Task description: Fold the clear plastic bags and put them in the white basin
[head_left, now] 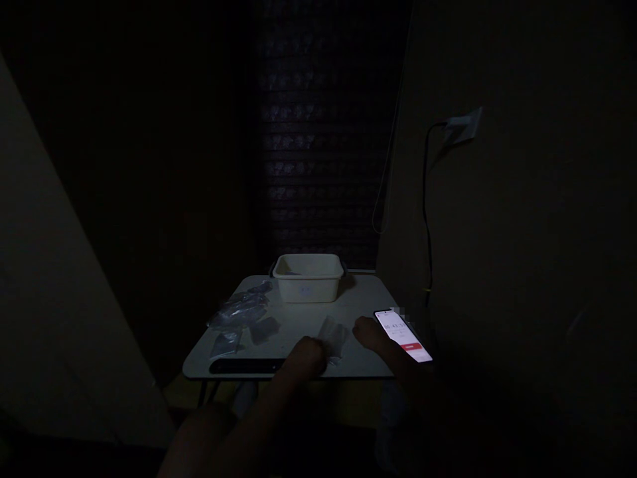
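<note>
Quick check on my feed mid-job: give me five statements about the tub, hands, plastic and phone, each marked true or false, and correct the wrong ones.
1. The white tub stands toward the far edge of the table. True.
2. A piece of clear plastic lies between the left hand and the right hand. True.
3. The left hand is inside the tub. False: it is toward the table's near edge, next to the plastic.
4. The phone is to the right of the tub. True.
5. The phone's screen is dark. False: it is brightly lit.
</note>
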`<state>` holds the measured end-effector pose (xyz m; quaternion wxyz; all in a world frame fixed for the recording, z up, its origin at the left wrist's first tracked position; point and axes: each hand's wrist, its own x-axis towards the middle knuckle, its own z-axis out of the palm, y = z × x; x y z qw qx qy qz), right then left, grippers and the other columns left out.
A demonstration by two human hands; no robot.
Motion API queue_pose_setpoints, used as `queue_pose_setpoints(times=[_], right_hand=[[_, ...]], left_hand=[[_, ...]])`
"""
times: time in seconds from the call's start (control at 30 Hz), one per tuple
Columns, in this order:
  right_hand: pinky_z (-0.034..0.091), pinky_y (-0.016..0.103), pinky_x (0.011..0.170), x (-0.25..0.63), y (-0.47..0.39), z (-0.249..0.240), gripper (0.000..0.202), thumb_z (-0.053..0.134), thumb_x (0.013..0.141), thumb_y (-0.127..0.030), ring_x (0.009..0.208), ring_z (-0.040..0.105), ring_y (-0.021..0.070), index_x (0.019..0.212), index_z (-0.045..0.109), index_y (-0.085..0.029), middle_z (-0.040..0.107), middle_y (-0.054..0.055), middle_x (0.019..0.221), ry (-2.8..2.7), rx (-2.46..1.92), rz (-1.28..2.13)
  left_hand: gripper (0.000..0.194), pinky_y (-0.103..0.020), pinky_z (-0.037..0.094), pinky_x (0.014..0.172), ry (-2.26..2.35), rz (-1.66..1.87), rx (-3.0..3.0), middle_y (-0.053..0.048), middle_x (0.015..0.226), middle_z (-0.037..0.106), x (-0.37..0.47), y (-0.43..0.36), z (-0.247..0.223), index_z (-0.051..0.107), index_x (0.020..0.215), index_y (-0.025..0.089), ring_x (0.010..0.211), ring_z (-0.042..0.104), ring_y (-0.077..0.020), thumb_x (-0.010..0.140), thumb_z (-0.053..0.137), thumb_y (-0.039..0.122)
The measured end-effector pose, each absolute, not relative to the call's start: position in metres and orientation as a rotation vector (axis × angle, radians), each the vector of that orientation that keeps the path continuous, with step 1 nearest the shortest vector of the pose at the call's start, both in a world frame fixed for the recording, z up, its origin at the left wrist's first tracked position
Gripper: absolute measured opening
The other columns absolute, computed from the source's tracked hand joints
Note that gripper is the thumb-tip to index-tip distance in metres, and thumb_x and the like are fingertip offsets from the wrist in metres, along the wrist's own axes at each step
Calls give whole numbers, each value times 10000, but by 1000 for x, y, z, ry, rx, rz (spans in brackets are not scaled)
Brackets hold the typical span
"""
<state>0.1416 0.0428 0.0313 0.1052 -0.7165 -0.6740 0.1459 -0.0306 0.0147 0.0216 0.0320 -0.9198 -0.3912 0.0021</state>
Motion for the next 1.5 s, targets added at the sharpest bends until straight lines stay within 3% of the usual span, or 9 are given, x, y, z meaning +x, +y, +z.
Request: queue_pose_setpoints(times=[0.2, 0.4, 0.57, 0.67, 0.77, 0.87, 0.97, 1.17, 1.5], right_hand=[[411, 267, 482, 138, 36, 36, 328, 320, 697, -346, 493, 544, 161, 514, 484, -128, 555, 95, 466, -1579, -1934, 1310], [411, 297, 587, 139, 27, 30, 486, 213, 678, -523, 576, 549, 146, 585, 482, -129, 550, 70, 520, -1213, -1337, 1991], [404, 253, 508, 124, 37, 21, 117, 480, 582, -247, 430, 471, 87, 523, 431, -158, 434, -51, 400, -1103, -1363, 1578], [385, 235, 465, 120, 39, 22, 84, 503, 522, -163, 397, 441, 76, 501, 423, -152, 421, -60, 396, -1123, -1366, 1479], [385, 243, 489, 121, 36, 26, 79, 507, 514, -174, 455, 473, 86, 563, 451, -148, 473, -46, 472, -1092, -1168, 1543], [383, 254, 506, 120, 34, 28, 122, 529, 497, -180, 495, 487, 98, 596, 467, -143, 500, -35, 513, -1094, -996, 1633], [373, 247, 497, 118, 33, 28, 112, 530, 506, -198, 483, 477, 94, 584, 471, -143, 499, -35, 499, -1120, -923, 1676], [301, 190, 406, 116, 33, 28, 98, 528, 497, -205, 393, 420, 62, 509, 454, -142, 444, -59, 407, -1205, -1007, 1601], [212, 171, 342, 121, 39, 57, 71, 498, 505, -189, 317, 332, 36, 491, 449, -139, 378, -80, 346, -1295, -1155, 1325]], left_hand=[[219, -308, 362, 576, -1322, -106, -2685, -129, 685, 567, -27, 12, 32, 549, 682, 108, 640, 528, -207, 653, 347, 188], [215, -304, 357, 605, -1425, -268, -2682, -117, 707, 550, -24, 7, 37, 526, 715, 115, 678, 512, -198, 676, 327, 185], [219, -285, 350, 664, -1209, -462, -2963, -92, 731, 543, -20, -1, 33, 527, 715, 123, 709, 491, -172, 686, 342, 236], [241, -261, 331, 730, -1374, -990, -2997, -78, 886, 512, -21, 7, 26, 486, 852, 137, 827, 450, -154, 656, 389, 239], [351, -262, 346, 721, -1971, -1678, -2714, -113, 992, 456, -26, 23, 19, 419, 953, 102, 886, 429, -160, 638, 413, 257], [303, -257, 390, 601, -2572, -2110, -2698, -91, 791, 533, -30, 33, 18, 477, 822, 88, 699, 506, -145, 632, 413, 316], [262, -254, 398, 554, -2658, -2418, -2955, -36, 649, 543, -32, 31, 24, 504, 728, 109, 591, 510, -120, 574, 479, 321], [134, -205, 351, 442, -2572, -2536, -2752, 28, 453, 483, -27, 30, 30, 508, 560, 112, 422, 450, -74, 458, 539, 192], [100, -163, 294, 363, -2353, -2373, -2961, 51, 418, 432, -35, 49, 53, 473, 542, 122, 358, 389, -41, 488, 509, 197]])
